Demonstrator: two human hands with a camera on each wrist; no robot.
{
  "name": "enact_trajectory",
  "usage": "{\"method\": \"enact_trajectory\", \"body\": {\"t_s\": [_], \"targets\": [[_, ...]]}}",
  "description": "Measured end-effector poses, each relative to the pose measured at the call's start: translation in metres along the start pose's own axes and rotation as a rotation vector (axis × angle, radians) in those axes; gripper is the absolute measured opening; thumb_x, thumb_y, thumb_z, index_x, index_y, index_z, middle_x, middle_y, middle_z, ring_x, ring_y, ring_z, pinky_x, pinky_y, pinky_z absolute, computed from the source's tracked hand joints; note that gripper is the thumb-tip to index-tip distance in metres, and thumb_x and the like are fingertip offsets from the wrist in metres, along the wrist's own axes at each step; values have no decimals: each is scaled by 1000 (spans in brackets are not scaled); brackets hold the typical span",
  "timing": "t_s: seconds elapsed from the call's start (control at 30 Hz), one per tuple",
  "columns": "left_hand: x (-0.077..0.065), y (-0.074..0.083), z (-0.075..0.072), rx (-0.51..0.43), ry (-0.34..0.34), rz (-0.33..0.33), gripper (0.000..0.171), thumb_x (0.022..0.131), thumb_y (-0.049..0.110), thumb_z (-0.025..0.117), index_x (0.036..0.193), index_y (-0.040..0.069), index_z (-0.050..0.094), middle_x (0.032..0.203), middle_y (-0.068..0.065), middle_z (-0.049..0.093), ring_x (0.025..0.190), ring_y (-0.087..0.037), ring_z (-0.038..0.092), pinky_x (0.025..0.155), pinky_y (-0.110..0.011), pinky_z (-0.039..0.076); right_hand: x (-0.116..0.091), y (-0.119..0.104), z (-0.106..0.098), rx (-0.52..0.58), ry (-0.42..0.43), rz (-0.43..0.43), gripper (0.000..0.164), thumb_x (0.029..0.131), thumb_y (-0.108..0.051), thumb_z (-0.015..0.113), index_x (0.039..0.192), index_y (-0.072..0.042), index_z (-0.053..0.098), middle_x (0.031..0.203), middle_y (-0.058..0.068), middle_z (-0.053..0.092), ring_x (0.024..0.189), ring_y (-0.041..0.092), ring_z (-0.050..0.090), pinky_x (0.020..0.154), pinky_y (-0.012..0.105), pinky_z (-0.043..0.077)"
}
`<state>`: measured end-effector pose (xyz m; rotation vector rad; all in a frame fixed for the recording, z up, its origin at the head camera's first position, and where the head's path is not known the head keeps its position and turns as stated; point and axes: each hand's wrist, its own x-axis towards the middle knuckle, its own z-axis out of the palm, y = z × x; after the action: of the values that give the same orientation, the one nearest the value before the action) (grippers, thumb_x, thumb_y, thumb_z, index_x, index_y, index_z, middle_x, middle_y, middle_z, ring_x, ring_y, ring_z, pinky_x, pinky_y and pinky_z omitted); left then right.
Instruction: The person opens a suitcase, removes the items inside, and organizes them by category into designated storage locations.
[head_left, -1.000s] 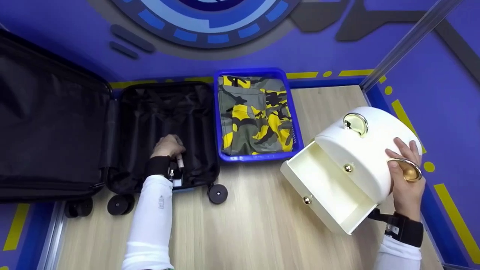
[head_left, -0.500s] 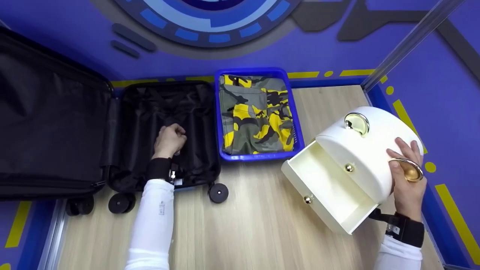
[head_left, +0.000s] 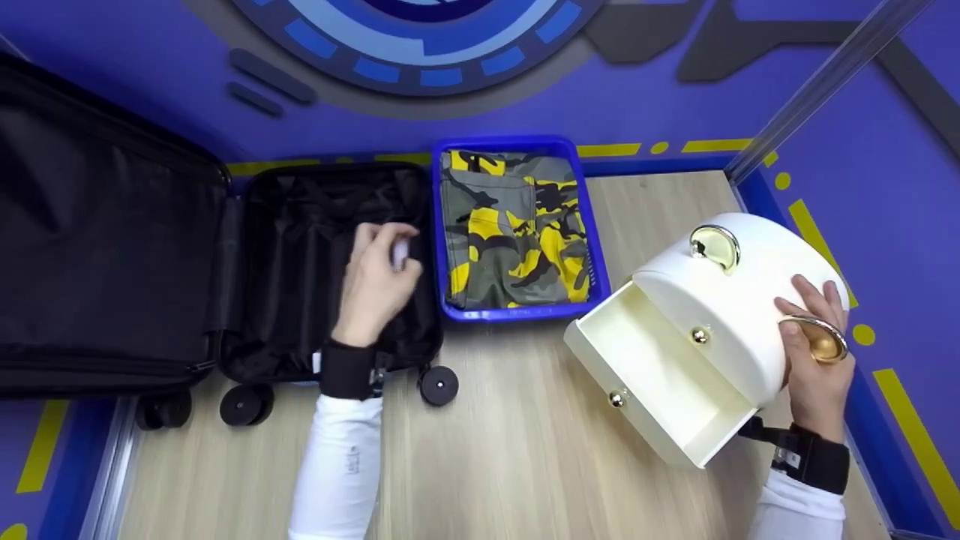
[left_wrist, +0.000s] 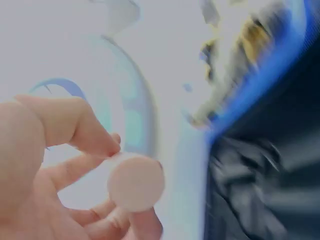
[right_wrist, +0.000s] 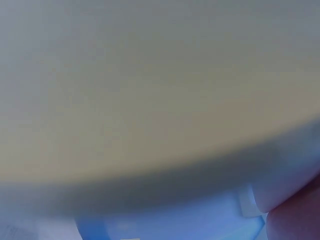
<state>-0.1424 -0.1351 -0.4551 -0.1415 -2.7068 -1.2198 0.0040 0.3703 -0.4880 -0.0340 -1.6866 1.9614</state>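
Above the black open suitcase (head_left: 300,300), my left hand (head_left: 375,281) pinches a small pale cylinder (head_left: 400,251) between thumb and fingers. The left wrist view shows the cylinder's flat, round, pinkish end (left_wrist: 136,184); its kind is unclear. My right hand (head_left: 817,382) rests against the side of a white rounded storage box (head_left: 750,285), fingers stretched over its surface beside a gold ring handle (head_left: 823,330). The box's lower drawer (head_left: 660,367) is pulled out. In the right wrist view, the blurred box surface (right_wrist: 150,100) hides most of that hand.
A blue basket (head_left: 517,313) holding folded yellow-and-grey camouflage cloth (head_left: 517,225) stands between suitcase and box. The suitcase's other half (head_left: 105,240) stands raised on the left. Blue printed walls (head_left: 510,112) bound the wooden surface (head_left: 495,450).
My left hand has lifted the small cylinder from the lower part of the suitcase and moved up and right, towards the blue basket. My right hand and the storage box have stayed put.
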Motion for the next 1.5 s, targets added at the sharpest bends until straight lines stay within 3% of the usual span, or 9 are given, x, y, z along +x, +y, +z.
{"method": "enact_trajectory", "body": {"t_s": [0.1, 0.23, 0.5, 0.6, 0.77, 0.97, 1.07, 1.27, 1.5], "targets": [[-7, 26, 16, -63, 4, 161, 41, 74, 6, 64, 113, 19, 65, 109, -5, 49, 85, -20, 53, 68, -34, 47, 0, 1, -2, 6, 3, 13, 41, 87, 9, 57, 127, 16, 48, 141, 22, 44, 143, 13, 10, 114, 26, 19], [-19, 56, 47, -112, -50, 343, 43, 74, 2, 65, 116, 15, 63, 110, -7, 47, 84, -16, 54, 67, -24, 49, 0, 3, -3, 15, -3, 31, 40, 87, 10, 56, 126, 17, 48, 141, 20, 44, 144, 13, 10, 114, 25, 18], [-51, 94, 118, -186, -196, 555, 28, 82, 2, 64, 108, 11, 64, 119, -8, 48, 90, -10, 58, 78, -9, 45, 1, 1, 0, 12, -2, 12, 40, 86, 11, 57, 124, 18, 48, 141, 23, 43, 144, 14, 10, 114, 26, 20], [-63, 107, 138, -124, -218, 670, 27, 84, 3, 62, 109, 14, 65, 120, -4, 53, 96, -10, 59, 78, -9, 45, 1, 0, 1, -5, 2, -13, 37, 86, 10, 58, 121, 20, 50, 140, 25, 43, 144, 15, 11, 114, 27, 18], [-76, 128, 161, 120, -249, 810, 37, 88, 7, 58, 119, 26, 62, 118, 8, 59, 103, -8, 58, 77, -17, 43, 1, 0, 0, -10, 0, -27, 33, 86, 10, 58, 116, 22, 52, 140, 25, 43, 144, 16, 10, 116, 28, 13], [-82, 144, 179, 332, -434, 833, 36, 87, 16, 64, 118, 34, 59, 113, 16, 59, 100, -5, 55, 81, -21, 39, 1, 0, -1, -21, 11, -4, 31, 85, 9, 58, 114, 22, 54, 140, 22, 45, 143, 15, 12, 116, 28, 7], [-82, 149, 188, 391, -527, 799, 37, 83, 16, 68, 113, 36, 61, 108, 16, 58, 95, -5, 54, 77, -22, 37, 0, 1, -3, -32, 13, 0, 32, 85, 8, 58, 115, 21, 54, 140, 22, 45, 144, 15, 11, 116, 28, 6], [-78, 159, 202, 440, -688, 620, 37, 78, 15, 72, 107, 36, 63, 100, 16, 59, 85, -7, 56, 72, -25, 38, 1, 2, -5, -30, 2, -20, 34, 86, 8, 58, 116, 22, 53, 141, 24, 43, 144, 16, 9, 116, 28, 9], [-69, 169, 215, 507, -902, 423, 9, 80, 34, 75, 86, 35, 68, 87, 17, 64, 79, -7, 58, 69, -32, 43, 0, 1, -3, -31, 7, -9, 31, 86, 9, 58, 114, 21, 55, 140, 22, 45, 144, 15, 11, 116, 27, 7]]}}
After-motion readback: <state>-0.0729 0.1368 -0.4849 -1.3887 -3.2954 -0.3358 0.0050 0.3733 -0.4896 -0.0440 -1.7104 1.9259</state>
